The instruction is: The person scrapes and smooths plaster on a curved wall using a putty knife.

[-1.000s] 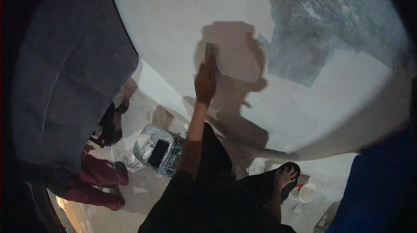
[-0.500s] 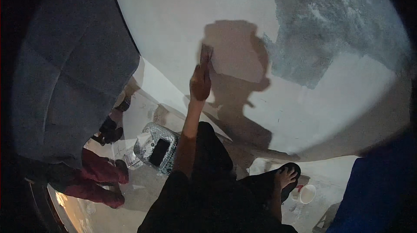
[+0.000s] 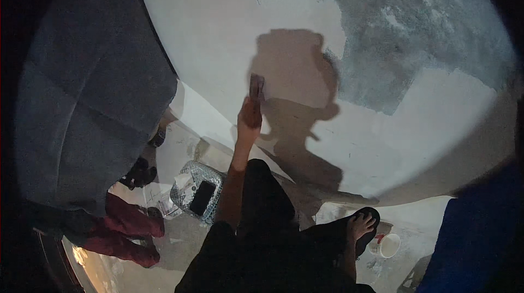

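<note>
Fingers closed, my left hand [image 3: 250, 114] grips a putty knife [image 3: 256, 83], whose broad, flat blade lies at the wall [image 3: 207, 36]. The wall is partly coated in white, with a rough grey patch [image 3: 376, 52] at the upper right. A shadow of my head and shoulders falls over the blade and the coating around it, so the blade's exact contact is hard to see. My right hand [image 3: 362, 226] rests on my bent right knee with fingers spread, holding nothing. Beside that knee stands a white bucket [image 3: 389, 245].
Left of my forearm sits a bundle covered in shiny clear wrap [image 3: 185, 179], with a black phone [image 3: 203, 198] on it. Another person's legs in maroon trousers [image 3: 128, 227] are at the lower left, below a dark grey sheet [image 3: 93, 85]. Something blue [image 3: 469, 244] fills the lower right.
My left hand has come down the wall toward me with the putty knife. My right hand stays on the knee. The whole view has shifted slightly.
</note>
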`<state>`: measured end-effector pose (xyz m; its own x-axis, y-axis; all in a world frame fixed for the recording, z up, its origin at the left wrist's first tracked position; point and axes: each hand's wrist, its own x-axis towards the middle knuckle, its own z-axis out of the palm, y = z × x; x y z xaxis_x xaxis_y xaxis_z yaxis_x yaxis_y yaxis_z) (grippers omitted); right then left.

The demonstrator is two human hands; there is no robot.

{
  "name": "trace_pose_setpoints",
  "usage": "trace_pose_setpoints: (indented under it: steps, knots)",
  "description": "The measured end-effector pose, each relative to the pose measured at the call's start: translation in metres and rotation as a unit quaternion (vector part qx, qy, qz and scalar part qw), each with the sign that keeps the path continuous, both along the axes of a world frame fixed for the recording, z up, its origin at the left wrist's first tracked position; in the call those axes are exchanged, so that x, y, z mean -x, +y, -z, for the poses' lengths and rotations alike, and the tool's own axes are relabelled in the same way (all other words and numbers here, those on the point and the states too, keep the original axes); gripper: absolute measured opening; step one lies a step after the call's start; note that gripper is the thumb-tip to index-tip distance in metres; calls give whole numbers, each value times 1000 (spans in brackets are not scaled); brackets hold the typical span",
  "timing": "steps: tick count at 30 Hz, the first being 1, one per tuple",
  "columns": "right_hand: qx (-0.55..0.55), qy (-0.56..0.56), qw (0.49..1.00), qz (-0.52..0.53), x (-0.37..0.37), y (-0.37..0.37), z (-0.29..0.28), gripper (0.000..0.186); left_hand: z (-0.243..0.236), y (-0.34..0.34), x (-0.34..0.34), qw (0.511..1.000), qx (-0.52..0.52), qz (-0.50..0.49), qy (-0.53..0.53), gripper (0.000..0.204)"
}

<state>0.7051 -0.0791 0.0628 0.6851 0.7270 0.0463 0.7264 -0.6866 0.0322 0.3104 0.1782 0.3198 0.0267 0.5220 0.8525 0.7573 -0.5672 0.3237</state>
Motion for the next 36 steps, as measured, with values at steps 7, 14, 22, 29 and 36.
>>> trace_pose_setpoints:
  steps: [7, 14, 22, 29, 36]
  knots:
    - [-21, -15, 1000, -7, -4, -1, 4, 41, -148, 20, 1, 996, 69, -39, -50, 42]
    - [-61, -38, 997, -7, -5, -1, 13, 38, -58, 37, 2, 994, -76, 51, -51, 56]
    - [-41, -28, 999, -7, -12, -5, 14, 40, -134, 15, -4, 995, 87, 5, -39, 45]
    - [-37, -13, 999, -17, -2, -2, 5, 39, -187, 32, -4, 993, -113, -4, 20, 56]
    - [-43, -4, 999, -17, -1, -1, 9, 41, -86, 5, -17, 999, -24, 8, -25, 49]
